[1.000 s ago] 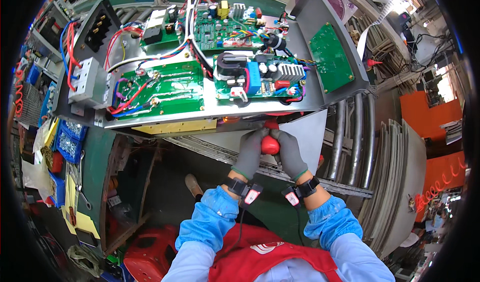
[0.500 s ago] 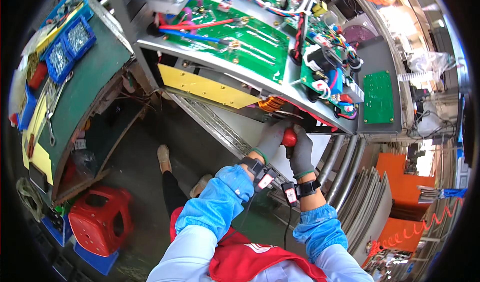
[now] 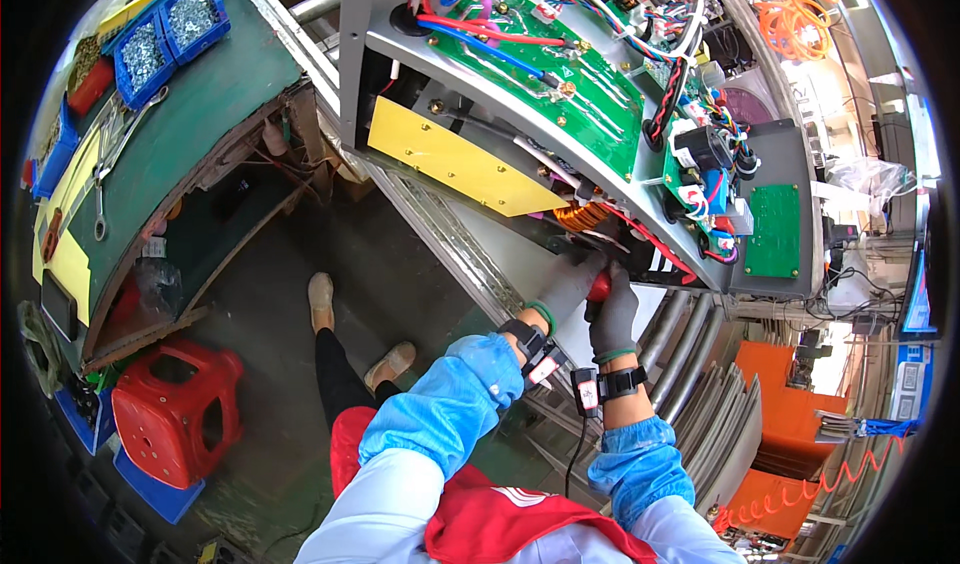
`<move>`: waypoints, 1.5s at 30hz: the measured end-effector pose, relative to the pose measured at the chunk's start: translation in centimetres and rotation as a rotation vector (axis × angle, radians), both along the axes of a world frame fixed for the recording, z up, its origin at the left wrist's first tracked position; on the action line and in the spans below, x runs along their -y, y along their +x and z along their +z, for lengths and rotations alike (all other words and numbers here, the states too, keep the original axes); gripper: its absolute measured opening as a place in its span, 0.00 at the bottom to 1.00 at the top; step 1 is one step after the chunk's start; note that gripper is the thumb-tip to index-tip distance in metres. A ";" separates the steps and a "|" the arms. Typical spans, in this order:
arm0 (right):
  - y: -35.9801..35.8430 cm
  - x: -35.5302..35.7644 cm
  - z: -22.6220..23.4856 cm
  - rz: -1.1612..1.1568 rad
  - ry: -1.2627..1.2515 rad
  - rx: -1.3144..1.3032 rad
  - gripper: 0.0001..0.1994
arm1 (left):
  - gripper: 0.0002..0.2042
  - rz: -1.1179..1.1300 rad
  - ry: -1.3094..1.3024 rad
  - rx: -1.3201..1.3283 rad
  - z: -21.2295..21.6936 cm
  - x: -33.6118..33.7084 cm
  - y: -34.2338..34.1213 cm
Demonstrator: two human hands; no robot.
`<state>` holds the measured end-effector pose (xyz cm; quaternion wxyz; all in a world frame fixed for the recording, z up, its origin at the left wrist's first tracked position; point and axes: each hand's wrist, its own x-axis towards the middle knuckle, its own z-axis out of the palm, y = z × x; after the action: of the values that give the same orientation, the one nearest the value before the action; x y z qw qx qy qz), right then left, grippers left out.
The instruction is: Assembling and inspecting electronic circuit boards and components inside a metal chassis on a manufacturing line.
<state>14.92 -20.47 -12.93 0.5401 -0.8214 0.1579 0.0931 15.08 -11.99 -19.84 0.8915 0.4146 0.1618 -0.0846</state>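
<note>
My right hand [image 3: 614,316], in a grey glove, is closed around a red rounded handle [image 3: 600,286] seen end-on; the rest of that tool is hidden. Close beside it, my left hand [image 3: 568,290], also gloved, reaches to the lower opening of a metal chassis [image 3: 470,89]. Its fingers are blurred and partly hidden. Just beyond both hands sit a copper-wound coil [image 3: 583,216] and red cables [image 3: 660,247]. A yellow plate [image 3: 455,159] lines the chassis side, and a green circuit board [image 3: 600,114] with red and blue leads lies on top.
Roller bars [image 3: 672,336] run beneath the chassis. To the left, a green-topped bench [image 3: 220,84] carries blue bins [image 3: 143,62] of small hardware and a wrench [image 3: 101,204]. A red stool [image 3: 165,419] stands on the floor. Stacked grey sheets [image 3: 715,424] lean at the right.
The view has shifted, so the chassis and bench appear displaced in the picture. Both hands stay together at the same chassis opening, with the red handle still in my right hand.
</note>
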 end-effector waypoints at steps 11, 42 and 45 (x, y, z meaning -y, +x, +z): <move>0.1 -0.3 -2.1 -0.005 0.180 0.061 0.24 | 0.20 0.116 0.398 0.077 -3.6 3.1 1.8; -12.1 -10.8 10.5 0.817 0.146 -0.164 0.17 | 0.15 0.314 0.197 0.109 9.8 -14.9 -20.4; -11.3 -13.8 11.1 0.689 0.200 -0.222 0.14 | 0.14 0.423 0.092 0.133 13.2 -17.3 -19.0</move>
<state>3.65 -6.70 -1.80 0.5342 -0.7545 -0.0798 0.3727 -3.93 5.27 -6.65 0.8783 0.4161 0.1898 0.1394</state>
